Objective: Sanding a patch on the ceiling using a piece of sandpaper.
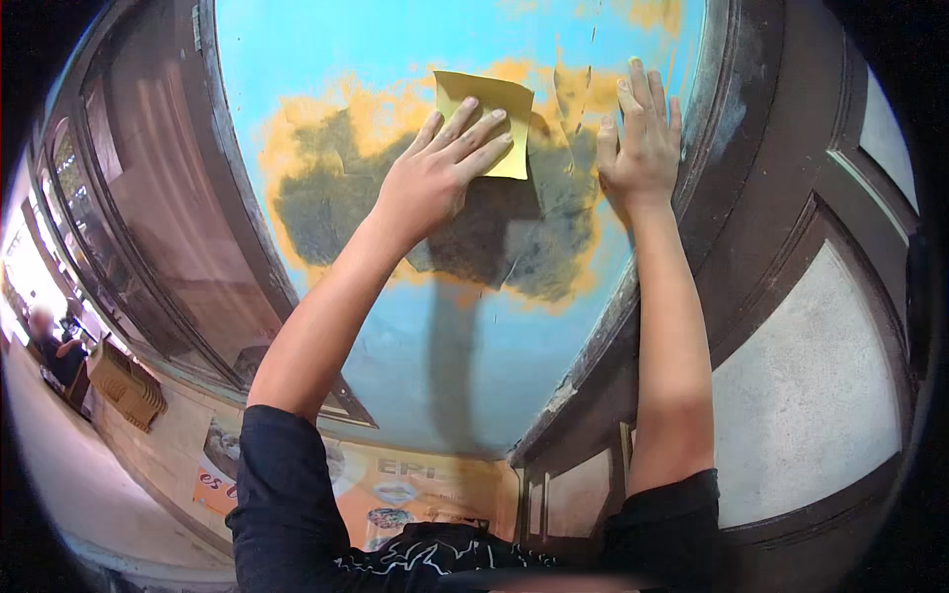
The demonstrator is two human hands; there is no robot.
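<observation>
My left hand [445,159] lies with spread fingers on a yellow sheet of sandpaper [511,156], pressing it flat against a blue painted panel [385,356]. Beneath and around the sheet is a dark grey patch [319,215] with a ragged orange-yellow border [274,148]. Near the panel's right edge my right hand [643,148] rests on the surface, its fingers pointing up and a little apart, with nothing seen in it. Cracks and a raised flake show in the paint between the two hands.
A worn dark frame [578,378] edges the panel on the right. Brown paneling with pale insets [815,385] stands farther right. At left are brown window frames [185,207], stacked wicker-like chairs [126,382] and a seated person [59,348]. A printed banner [437,489] hangs low behind.
</observation>
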